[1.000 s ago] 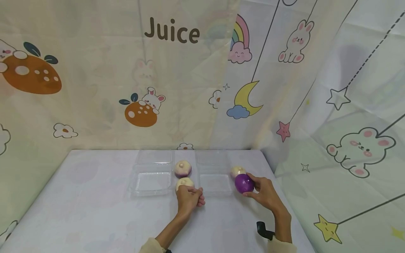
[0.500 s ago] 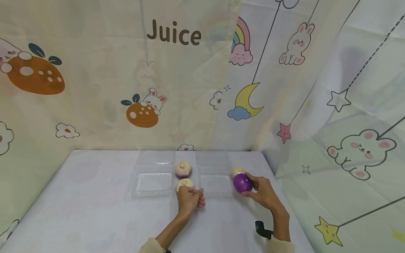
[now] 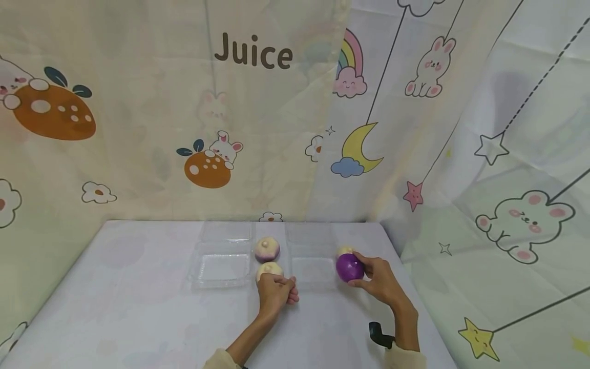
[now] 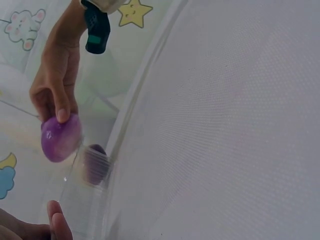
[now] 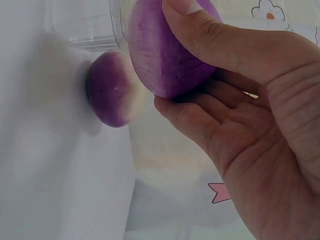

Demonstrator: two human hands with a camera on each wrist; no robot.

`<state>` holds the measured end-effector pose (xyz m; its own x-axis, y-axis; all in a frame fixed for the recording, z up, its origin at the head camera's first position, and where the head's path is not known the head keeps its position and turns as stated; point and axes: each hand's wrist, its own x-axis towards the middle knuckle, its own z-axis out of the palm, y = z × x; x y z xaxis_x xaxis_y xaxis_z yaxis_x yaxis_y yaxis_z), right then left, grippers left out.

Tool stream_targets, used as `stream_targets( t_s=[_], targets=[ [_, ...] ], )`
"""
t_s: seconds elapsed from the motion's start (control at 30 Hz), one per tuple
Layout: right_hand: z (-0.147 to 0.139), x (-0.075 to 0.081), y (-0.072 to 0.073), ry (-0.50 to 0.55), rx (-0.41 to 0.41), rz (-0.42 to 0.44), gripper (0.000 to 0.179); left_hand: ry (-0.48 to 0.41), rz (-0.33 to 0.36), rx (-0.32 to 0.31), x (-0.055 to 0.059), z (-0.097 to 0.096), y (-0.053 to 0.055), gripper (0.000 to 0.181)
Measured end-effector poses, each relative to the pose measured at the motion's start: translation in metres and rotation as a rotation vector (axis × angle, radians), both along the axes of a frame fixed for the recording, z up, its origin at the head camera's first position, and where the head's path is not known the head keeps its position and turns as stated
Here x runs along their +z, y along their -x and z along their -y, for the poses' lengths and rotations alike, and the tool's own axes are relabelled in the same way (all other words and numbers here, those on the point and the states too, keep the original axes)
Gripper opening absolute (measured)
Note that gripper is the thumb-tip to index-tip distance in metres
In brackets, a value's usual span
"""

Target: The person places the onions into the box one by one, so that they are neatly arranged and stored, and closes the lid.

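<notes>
A purple-and-white turnip (image 3: 349, 268) is held by my right hand (image 3: 380, 279), its purple end toward the head camera. In the right wrist view, thumb and fingers grip this turnip (image 5: 167, 55) above the table. Behind it, another turnip (image 5: 112, 90) lies on the table, largely covered by the held one in the head view. At the middle, one turnip (image 3: 267, 248) sits behind a second turnip (image 3: 269, 269). My left hand (image 3: 275, 292) overlaps the nearer one's front edge, fingers loosely bent toward the right. In the left wrist view, its fingertips (image 4: 57, 220) show nothing between them.
Clear plastic containers, one left (image 3: 223, 269) and one right (image 3: 313, 269) of the middle turnips, stand with lids folded back. The white table (image 3: 138, 302) meets patterned cloth (image 3: 147, 128) at the back and sides. A black strap piece (image 3: 380, 335) hangs by the right wrist.
My right hand has moved slightly left with its turnip, covering more of the turnip behind. The left hand stays in place. The head view has tilted slightly.
</notes>
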<state>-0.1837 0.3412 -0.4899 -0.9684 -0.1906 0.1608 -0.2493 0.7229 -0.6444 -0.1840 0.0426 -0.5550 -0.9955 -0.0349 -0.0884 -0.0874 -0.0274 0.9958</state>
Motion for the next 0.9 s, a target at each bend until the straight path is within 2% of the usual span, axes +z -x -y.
stream_targets(
  t_s=[0.37,0.9],
  targets=[
    [0.009,0.003,0.011,0.025,0.046,0.020,0.082,-0.008,-0.003,-0.003,0.001,0.001,0.001,0.021],
    [0.016,-0.002,0.013,0.032,0.032,0.031,0.079,-0.019,-0.013,-0.010,0.001,0.001,0.001,0.021]
  ],
)
